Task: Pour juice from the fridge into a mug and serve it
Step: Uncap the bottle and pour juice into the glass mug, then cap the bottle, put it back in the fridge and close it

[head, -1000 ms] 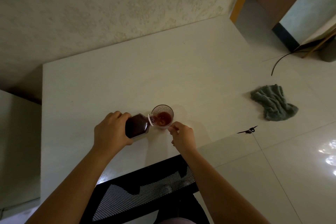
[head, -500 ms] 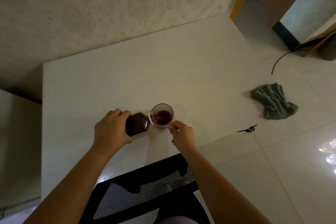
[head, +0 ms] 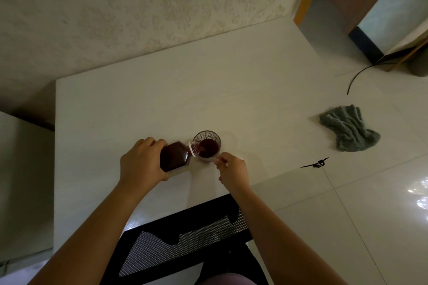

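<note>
A clear ribbed glass mug point(head: 206, 137) stands on the white table point(head: 139, 104) and is partly full of dark red juice. My left hand point(head: 140, 164) grips a juice bottle point(head: 174, 156) that is tipped on its side. The bottle's white-ringed neck rests over the mug's left rim and juice runs into the mug. My right hand point(head: 234, 170) sits just in front and to the right of the mug. Its thumb and forefinger are pinched on a small pale thing that looks like the bottle cap point(head: 215, 161).
A black mesh chair back point(head: 185, 238) stands against the table's near edge, between my arms. On the tiled floor to the right lie a grey-green cloth point(head: 347, 132), a small black object point(head: 316, 164) and a black cable point(head: 356, 76). A textured wall runs behind the table.
The juice level in the mug has risen. Both hands and the bottle have stayed almost still.
</note>
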